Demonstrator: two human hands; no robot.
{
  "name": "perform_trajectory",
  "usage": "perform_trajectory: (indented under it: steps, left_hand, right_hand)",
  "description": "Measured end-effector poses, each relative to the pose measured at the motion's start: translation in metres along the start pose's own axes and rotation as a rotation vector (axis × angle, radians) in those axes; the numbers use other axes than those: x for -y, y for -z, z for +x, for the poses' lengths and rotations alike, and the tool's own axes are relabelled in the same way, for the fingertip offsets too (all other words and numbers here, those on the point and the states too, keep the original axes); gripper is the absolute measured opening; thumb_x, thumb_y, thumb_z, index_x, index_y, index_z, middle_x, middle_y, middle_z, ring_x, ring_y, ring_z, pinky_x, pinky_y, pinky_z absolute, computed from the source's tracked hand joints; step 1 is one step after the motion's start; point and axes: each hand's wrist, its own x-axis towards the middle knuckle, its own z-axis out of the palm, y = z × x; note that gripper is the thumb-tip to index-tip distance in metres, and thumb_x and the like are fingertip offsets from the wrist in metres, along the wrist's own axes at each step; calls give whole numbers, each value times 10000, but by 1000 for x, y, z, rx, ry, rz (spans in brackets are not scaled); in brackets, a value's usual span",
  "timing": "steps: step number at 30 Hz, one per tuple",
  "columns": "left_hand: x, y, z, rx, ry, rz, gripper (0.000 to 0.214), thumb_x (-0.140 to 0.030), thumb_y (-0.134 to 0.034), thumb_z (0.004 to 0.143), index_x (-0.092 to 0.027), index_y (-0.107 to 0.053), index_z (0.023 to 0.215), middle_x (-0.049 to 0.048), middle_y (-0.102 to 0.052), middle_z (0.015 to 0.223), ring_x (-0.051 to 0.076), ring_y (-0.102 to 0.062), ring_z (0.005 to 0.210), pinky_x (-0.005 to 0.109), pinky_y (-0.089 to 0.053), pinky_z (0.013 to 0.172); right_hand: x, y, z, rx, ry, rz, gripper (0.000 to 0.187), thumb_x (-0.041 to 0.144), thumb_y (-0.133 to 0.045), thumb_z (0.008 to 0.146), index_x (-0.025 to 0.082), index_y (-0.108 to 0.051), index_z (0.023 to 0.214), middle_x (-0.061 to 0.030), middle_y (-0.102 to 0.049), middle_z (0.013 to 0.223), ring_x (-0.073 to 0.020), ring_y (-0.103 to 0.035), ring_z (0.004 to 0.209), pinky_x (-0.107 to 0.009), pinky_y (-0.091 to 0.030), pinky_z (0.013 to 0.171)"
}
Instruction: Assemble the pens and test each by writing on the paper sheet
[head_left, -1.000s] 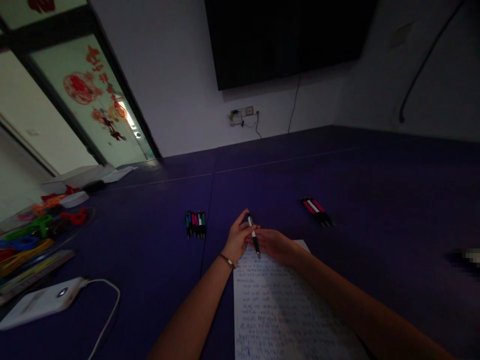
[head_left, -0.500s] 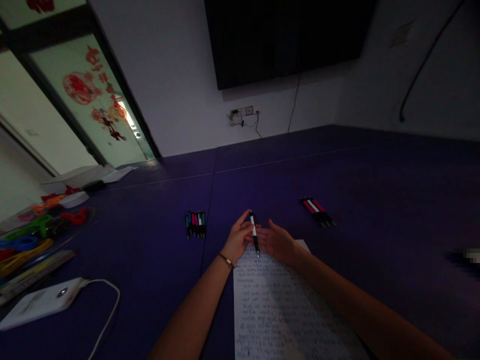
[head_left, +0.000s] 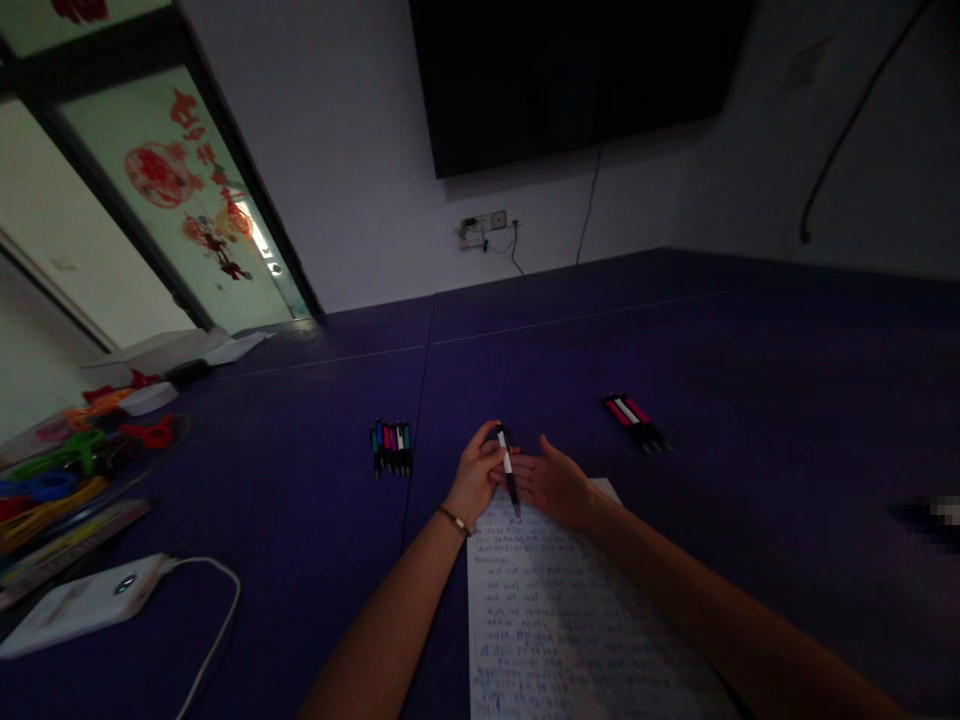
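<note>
A white-and-black pen (head_left: pixel 507 463) is gripped by my left hand (head_left: pixel 475 475), thumb across its barrel and tip pointing down toward me. My right hand (head_left: pixel 555 484) lies open beside it, fingers stretched out behind the pen and meeting the left fingers. Both hands are over the top end of a handwritten sheet of paper (head_left: pixel 540 620). To the left of them is a row of several coloured pens (head_left: pixel 391 448). Farther right, a few pink and white pens (head_left: pixel 636 422) lie side by side.
A white power bank (head_left: pixel 82 605) with a cable sits at the left on the purple table (head_left: pixel 300 470). Behind it are a long box (head_left: pixel 75 550) and several coloured scissors (head_left: pixel 82 450). A blurred-out object (head_left: pixel 941 512) is at the right edge. A dark screen (head_left: pixel 585 80) hangs ahead.
The pen's lower tip has swung slightly right and toward me. My hands are otherwise in nearly the same place.
</note>
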Motion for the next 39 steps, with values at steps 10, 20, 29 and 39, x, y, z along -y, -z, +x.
perform_trajectory:
  steps: [10,20,29,39]
  left_hand:
    - [-1,-1,-2,-27,14,16,603,-162,-642,617,-238,-426,1175,31,-585,767,83,-551,585,119,-331,406]
    - [0,-2,-3,-49,14,33,628,-166,-676,585,-254,-443,1161,-12,-561,709,56,-513,523,134,-345,425]
    - [2,-3,-2,-56,-21,50,669,-155,-706,545,-266,-452,1154,-27,-550,728,67,-535,587,152,-388,503]
    - [6,-3,-1,-37,-39,71,649,-157,-683,580,-232,-436,1176,9,-601,771,107,-577,663,215,-431,624]
  right_hand:
    - [1,-2,-2,20,9,11,579,503,-151,839,81,-504,1023,-156,-609,948,-195,-566,923,-356,-353,894]
    - [0,-1,-1,44,-14,-34,618,520,-122,833,85,-525,1008,-164,-592,985,-199,-553,947,-366,-352,889]
    - [-2,0,-3,133,-54,-87,600,531,-163,829,93,-562,924,-148,-603,949,-191,-546,946,-358,-323,912]
    - [-11,8,2,141,112,-143,127,225,-540,743,141,-579,831,-63,-635,834,-172,-576,882,-360,-350,905]
